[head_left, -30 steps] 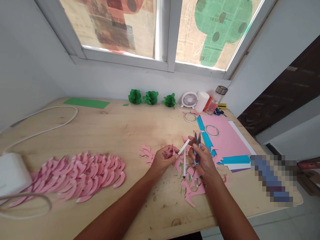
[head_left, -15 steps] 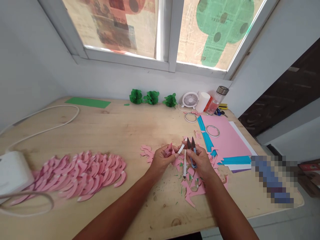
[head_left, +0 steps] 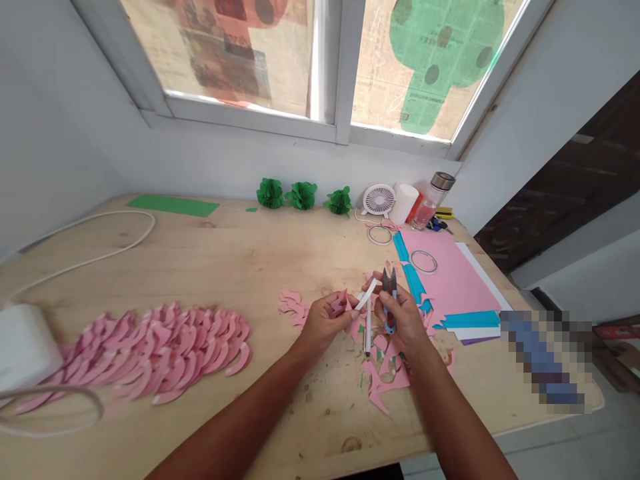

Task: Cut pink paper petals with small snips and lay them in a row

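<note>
My left hand (head_left: pixel 325 319) is closed on a folded pink paper piece (head_left: pixel 340 305), its thumb and finger pinching near the edge. From there a white strip (head_left: pixel 369 293) rises toward the fingertips of my right hand (head_left: pixel 405 316); whether those fingertips grip its far end I cannot tell. Blue-handled thread snips (head_left: pixel 389 321) sit in my right hand, their dark blades pointing up and slightly apart. Below and between the hands lies a white pen (head_left: pixel 368 330) among pink paper scraps (head_left: pixel 380 393).
Many curved pink paper pieces (head_left: pixel 185 347) are heaped at the left, beside a white box (head_left: pixel 27 343) with a cable. Pink sheets (head_left: pixel 450 273) with a tape roll (head_left: pixel 423 262) lie right. Green paper ornaments (head_left: pixel 303 195), a small fan (head_left: pixel 379 199) and a bottle (head_left: pixel 434 200) stand along the wall.
The white strip now reaches farther up and right from the left hand. The right hand has shifted slightly right with the snips, whose blades stand more upright. The left hand hardly moves.
</note>
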Demonstrator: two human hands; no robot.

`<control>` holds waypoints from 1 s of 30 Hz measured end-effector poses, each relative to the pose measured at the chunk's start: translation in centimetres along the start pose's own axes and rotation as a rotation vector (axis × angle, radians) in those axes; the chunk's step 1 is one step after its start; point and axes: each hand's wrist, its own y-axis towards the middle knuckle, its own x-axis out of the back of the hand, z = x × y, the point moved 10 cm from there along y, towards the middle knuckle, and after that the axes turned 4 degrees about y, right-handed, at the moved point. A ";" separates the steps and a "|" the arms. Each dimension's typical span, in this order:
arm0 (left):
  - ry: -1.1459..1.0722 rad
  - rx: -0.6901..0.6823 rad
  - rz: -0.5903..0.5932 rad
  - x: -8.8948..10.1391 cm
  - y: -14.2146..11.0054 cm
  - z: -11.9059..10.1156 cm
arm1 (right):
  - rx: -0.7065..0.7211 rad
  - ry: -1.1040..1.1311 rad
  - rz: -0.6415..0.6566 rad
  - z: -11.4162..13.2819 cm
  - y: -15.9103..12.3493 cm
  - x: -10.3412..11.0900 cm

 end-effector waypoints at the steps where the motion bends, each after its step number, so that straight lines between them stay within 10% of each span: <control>1: -0.001 -0.007 -0.002 0.0 0.0 -0.1 | 0.003 -0.026 0.023 -0.1 0.0 -0.2; 10: -0.009 -0.021 -0.082 0.8 0.0 -0.2 | 0.026 -0.204 0.165 0.2 -0.7 -1.8; 30: -0.004 -0.019 -0.037 0.6 0.0 0.0 | -0.006 -0.004 0.024 0.3 0.0 -0.4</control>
